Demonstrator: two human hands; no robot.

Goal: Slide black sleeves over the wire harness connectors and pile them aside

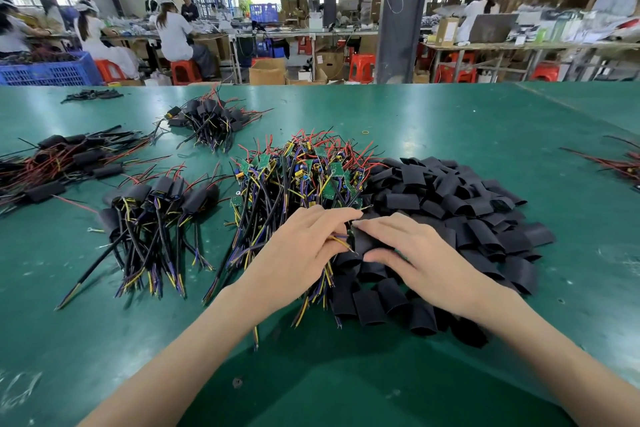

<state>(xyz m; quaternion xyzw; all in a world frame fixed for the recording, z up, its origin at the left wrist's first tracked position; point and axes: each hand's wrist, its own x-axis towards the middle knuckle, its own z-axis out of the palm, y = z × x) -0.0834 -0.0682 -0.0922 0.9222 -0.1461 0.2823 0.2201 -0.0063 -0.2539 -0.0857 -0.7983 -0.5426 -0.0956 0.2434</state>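
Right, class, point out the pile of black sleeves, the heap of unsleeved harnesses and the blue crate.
pile of black sleeves (450, 194), head view, a sleeve mid-pile.
heap of unsleeved harnesses (298, 175), head view, green boards mid-heap.
blue crate (52, 74), head view, front wall.

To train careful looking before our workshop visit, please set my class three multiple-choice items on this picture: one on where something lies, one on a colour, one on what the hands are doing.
1. Seen from the person, where does the heap of loose black sleeves lie relative to the pile of bare harnesses?
A to its left; B to its right; C under the table.

2. What colour is the table top?
A green; B white; C grey.

3. What do the hands hold?
A nothing; B scissors and tape; C the left hand holds wires, the right hand a sleeve.

Answers:
1 B, the heap lies against the pile's right side.
2 A, the bare surface is green all round.
3 C, coloured wires stick out from the left fingers, and the right thumb and fingers pinch a black sleeve.
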